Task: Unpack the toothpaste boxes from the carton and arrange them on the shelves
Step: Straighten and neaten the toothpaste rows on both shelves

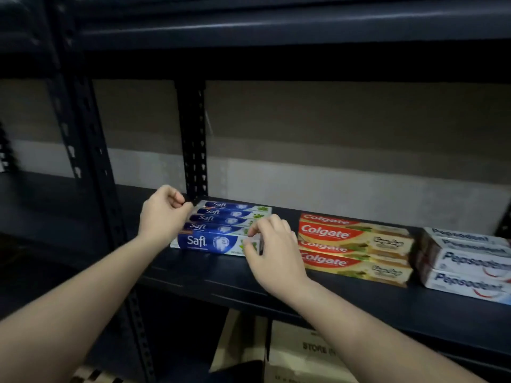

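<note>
Because the left hand [163,217] pinches the Safi boxes [221,230] at one end and the right hand [272,247] at the other, uneven pushing could skew the row. They lie on the shelf [359,302], just beside the Colgate boxes [354,247], which a sideways shove could knock.

Dark metal shelf [210,283] bearing three groups of toothpaste boxes, side by side. At left, five blue Safi boxes [213,225] in a row running front to back. Left hand [163,214], fingers curled, at their left ends; right hand [272,252] gripping the right end of the front Safi box [207,242]. Beside them stacked Colgate boxes [355,248], then Pepsodent boxes [467,262]. Below, a cardboard carton [298,355].
</note>
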